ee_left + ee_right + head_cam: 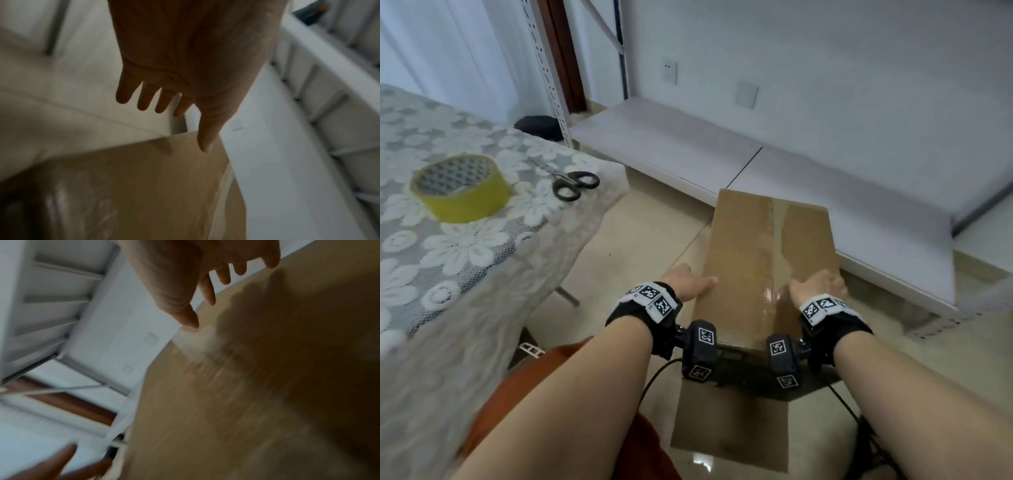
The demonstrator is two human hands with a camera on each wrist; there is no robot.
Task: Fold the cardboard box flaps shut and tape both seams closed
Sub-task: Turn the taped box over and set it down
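The brown cardboard box (pixel 743 246) is in front of me above the tiled floor, its top face tilted away. Glossy clear tape (pixel 774 240) runs along that face's seam. My left hand (pixel 690 282) is at the box's left edge, thumb lying on the top; in the left wrist view the fingers (pixel 144 97) are straight and spread beside the box (pixel 133 186). My right hand (pixel 820 284) rests near the right edge, its loosely bent fingertips (pixel 209 300) touching the cardboard (pixel 257 386). A brown flap (pixel 732 425) sticks out toward me below a dark gap.
A yellow tape roll (pixel 460 186) and black-handled scissors (pixel 571 183) lie on the lace-covered table (pixel 448 274) to my left. Low white shelf boards (pixel 825 178) run along the wall behind the box. Cables (pixel 859 421) trail on the floor at lower right.
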